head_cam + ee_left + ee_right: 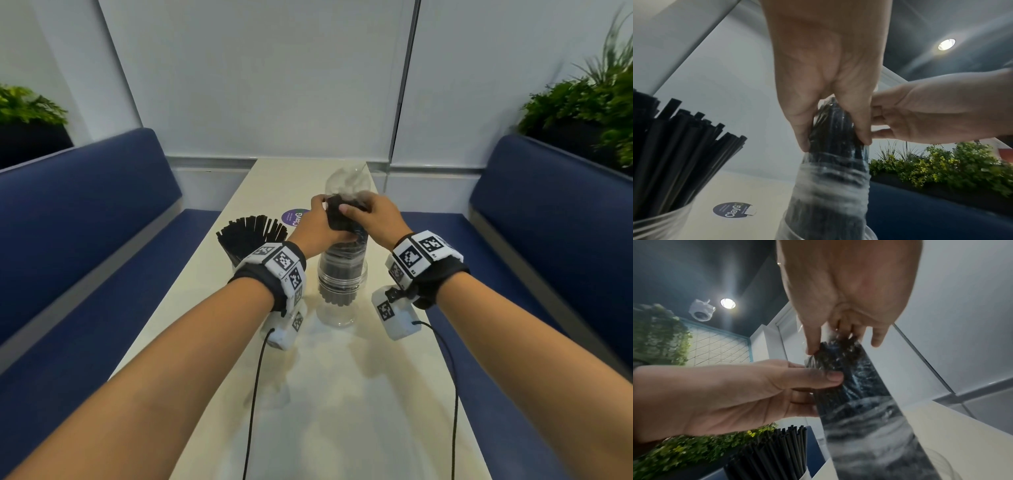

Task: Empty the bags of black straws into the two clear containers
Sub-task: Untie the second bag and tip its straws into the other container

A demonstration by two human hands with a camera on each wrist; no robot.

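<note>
Clear bag of black straws stands upright in the near clear container, gripped at its upper part by the left hand and right hand. Left of it, the second container holds fanned loose straws.

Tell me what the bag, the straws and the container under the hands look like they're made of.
Bag: thin clear plastic film, glossy; it crinkles and glints.
Straws: matte black, stiff and straight; plastic or coated paper, I can't tell which.
Container: clear rigid plastic, probably; glass can't be excluded. The straws show through its wall.
</note>
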